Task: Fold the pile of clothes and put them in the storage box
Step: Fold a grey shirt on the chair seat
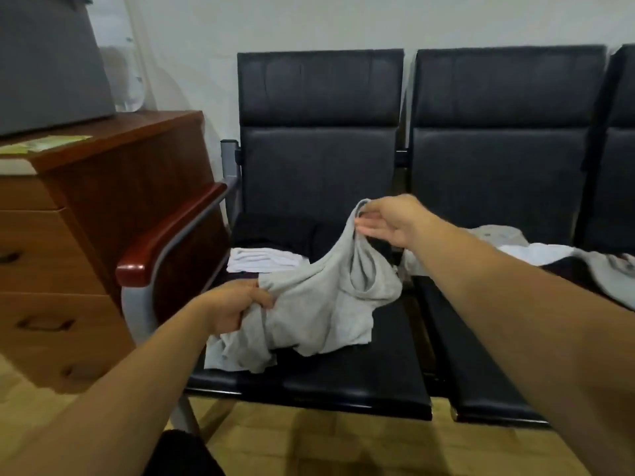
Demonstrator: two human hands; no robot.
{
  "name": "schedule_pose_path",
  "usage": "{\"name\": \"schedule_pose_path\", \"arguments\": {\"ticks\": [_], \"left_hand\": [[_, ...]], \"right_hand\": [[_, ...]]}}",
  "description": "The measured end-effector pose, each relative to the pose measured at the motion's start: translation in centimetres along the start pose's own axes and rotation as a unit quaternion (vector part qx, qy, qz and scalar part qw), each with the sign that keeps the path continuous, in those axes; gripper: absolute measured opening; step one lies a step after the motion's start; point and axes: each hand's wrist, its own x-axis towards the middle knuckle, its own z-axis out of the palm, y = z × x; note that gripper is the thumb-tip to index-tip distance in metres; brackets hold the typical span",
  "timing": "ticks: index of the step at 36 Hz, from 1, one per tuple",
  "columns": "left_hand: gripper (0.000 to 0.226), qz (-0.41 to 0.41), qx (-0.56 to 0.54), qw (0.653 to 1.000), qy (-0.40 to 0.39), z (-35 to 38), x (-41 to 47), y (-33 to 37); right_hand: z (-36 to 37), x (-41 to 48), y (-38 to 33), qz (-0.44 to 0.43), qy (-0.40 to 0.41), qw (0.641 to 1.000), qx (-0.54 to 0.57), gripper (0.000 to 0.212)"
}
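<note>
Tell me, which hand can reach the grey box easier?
Probably left. The grey storage box sits on the wooden cabinet, nearer the left hand; the right hand pinches the grey garment farther away.

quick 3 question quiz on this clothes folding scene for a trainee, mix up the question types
1. True or false: the left hand and the right hand both grip the grey garment.
2. Where does the white cloth lie? A: on the cabinet. B: on the seat, behind the grey garment. C: on the floor.
3. Fill the gap: the ____ hand holds its part of the grey garment higher.

Key: 1 true; 2 B; 3 right.
</note>
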Motion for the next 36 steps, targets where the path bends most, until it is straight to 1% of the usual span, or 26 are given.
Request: {"name": "schedule_pose_path", "arguments": {"ticks": [1, 2, 4, 6, 7, 9, 10, 11, 12, 15, 16, 17, 18, 19, 20, 21, 22, 24, 25, 26, 27, 29, 31, 34, 36], "left_hand": [[0.036, -0.001, -0.007, 1.000, 0.027, 0.1, 0.6, -0.6], [0.036, -0.005, -0.014, 0.999, 0.053, 0.2, 1.4, -1.3], [0.035, -0.017, -0.011, 0.996, 0.091, 0.0, 2.7, -2.2], [0.034, -0.035, 0.008, 0.995, 0.095, -0.1, 3.5, -2.8], [0.030, -0.043, 0.021, 0.994, 0.095, -0.1, 3.8, -2.9], [0.017, -0.047, 0.033, 0.994, 0.095, 0.0, 4.4, -2.9], [0.016, -0.053, 0.036, 0.993, 0.097, 0.2, 4.6, -2.8], [0.023, -0.059, 0.040, 0.992, 0.106, 0.3, 5.0, -2.7], [0.035, -0.062, 0.042, 0.990, 0.120, 0.3, 5.4, -2.6], [0.075, -0.062, 0.061, 0.983, 0.163, 0.3, 6.6, -2.7], [0.081, -0.065, 0.073, 0.980, 0.172, 0.4, 6.8, -2.6], [0.083, -0.065, 0.086, 0.978, 0.180, 0.6, 7.0, -2.5], [0.077, -0.066, 0.099, 0.975, 0.186, 0.9, 7.1, -2.4], [0.068, -0.070, 0.109, 0.974, 0.185, 1.0, 7.3, -2.4], [0.058, -0.076, 0.118, 0.973, 0.182, 1.2, 7.5, -2.3], [0.050, -0.083, 0.122, 0.973, 0.178, 1.2, 7.7, -2.3], [0.043, -0.085, 0.120, 0.973, 0.177, 1.1, 7.8, -2.2], [0.035, -0.088, 0.092, 0.975, 0.180, 0.7, 7.7, -2.0], [0.032, -0.088, 0.068, 0.977, 0.184, 0.4, 7.6, -2.0], [0.030, -0.085, 0.034, 0.978, 0.185, 0.1, 7.6, -2.0], [0.029, -0.078, -0.012, 0.980, 0.185, -0.3, 7.6, -2.1], [0.032, -0.056, -0.124, 0.975, 0.178, -0.7, 7.6, -2.2], [0.032, -0.034, -0.232, 0.960, 0.153, -0.8, 7.0, -1.9], [0.027, 0.002, -0.352, 0.931, 0.094, 0.0, 4.7, -0.7], [0.025, 0.008, -0.390, 0.919, 0.053, 0.4, 3.3, 0.1]], "right_hand": [[0.4, 0.2, 1.7, 0.004, -0.012, 1.000, -0.020, 0.024], [0.8, 0.6, 3.7, 0.014, -0.013, 0.999, -0.049, 0.026], [1.0, 0.8, 7.4, 0.020, 0.007, 0.988, -0.154, 0.019], [0.8, 0.0, 10.9, 0.041, 0.011, 0.957, -0.286, 0.008], [0.7, -0.6, 12.3, 0.070, -0.004, 0.940, -0.334, 0.008], [0.7, -1.9, 14.6, 0.140, -0.055, 0.904, -0.400, 0.013], [0.6, -2.2, 15.4, 0.155, -0.076, 0.879, -0.445, 0.020], [0.6, -2.4, 15.9, 0.157, -0.086, 0.855, -0.487, 0.028], [0.8, -2.4, 16.0, 0.148, -0.091, 0.838, -0.518, 0.033], [1.4, -2.1, 16.7, 0.182, -0.116, 0.844, -0.490, 0.041], [1.5, -2.1, 17.0, 0.172, -0.134, 0.834, -0.508, 0.043], [1.6, -2.1, 17.4, 0.159, -0.140, 0.821, -0.530, 0.042], [1.7, -1.9, 17.9, 0.119, -0.134, 0.818, -0.546, 0.037], [1.7, -1.6, 18.5, 0.086, -0.109, 0.832, -0.537, 0.027], [1.6, -1.4, 19.0, 0.061, -0.076, 0.855, -0.510, 0.016], [1.3, -1.2, 19.4, 0.043, -0.047, 0.877, -0.476, 0.009], [1.1, -0.9, 19.7, 0.027, -0.026, 0.896, -0.442, 0.007], [0.8, -0.7, 19.6, 0.015, -0.016, 0.938, -0.346, 0.013], [0.7, -0.8, 19.2, 0.018, -0.021, 0.960, -0.278, 0.013], [0.7, -1.1, 18.5, 0.029, -0.029, 0.979, -0.198, 0.010], [0.6, -1.2, 17.8, 0.048, -0.038, 0.992, -0.111, 0.010], [0.1, -1.4, 16.3, 0.074, -0.049, 0.994, 0.059, 0.022], [-0.7, -1.5, 14.8, 0.058, -0.047, 0.980, 0.182, 0.026], [-2.2, -1.6, 12.5, 0.032, -0.016, 0.960, 0.276, 0.023], [-3.2, -1.4, 11.4, 0.027, 0.010, 0.952, 0.305, 0.019]]}}
